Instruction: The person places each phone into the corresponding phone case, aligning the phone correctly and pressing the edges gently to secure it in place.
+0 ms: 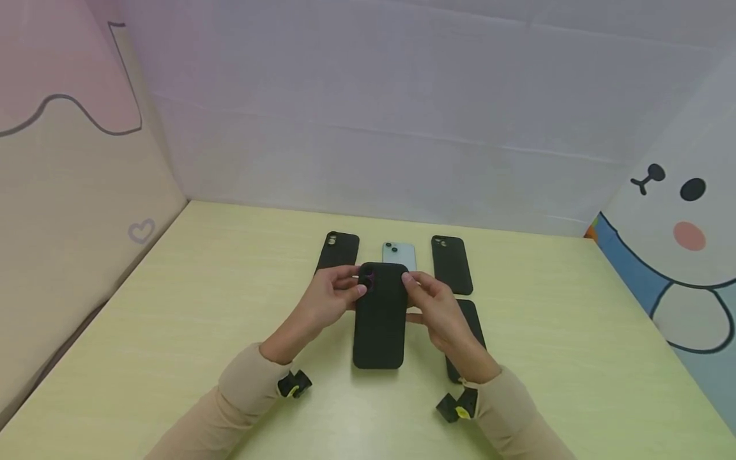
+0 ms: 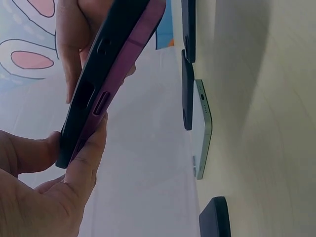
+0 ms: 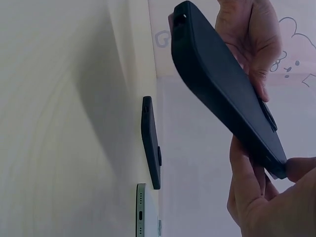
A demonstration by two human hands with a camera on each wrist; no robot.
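Both hands hold a black phone case (image 1: 379, 332) above the table, its back facing up. A purple phone (image 2: 120, 74) sits against the case's underside; in the left wrist view its side stands out past the case edge, so it is not fully seated there. My left hand (image 1: 329, 300) pinches the upper left corner beside the camera opening, thumb on top and fingers beneath. The upper right corner is pinched by my right hand (image 1: 438, 314), thumb on the case's back. A pale blue phone (image 1: 399, 254) lies just behind, partly hidden by the held case.
On the table (image 1: 172, 306), a black case (image 1: 340, 248) lies behind the left hand. Another black case (image 1: 452, 265) lies behind the right hand, and a black flat piece (image 1: 470, 316) is partly covered by the right wrist. Printed cloth walls (image 1: 391, 115) enclose the table.
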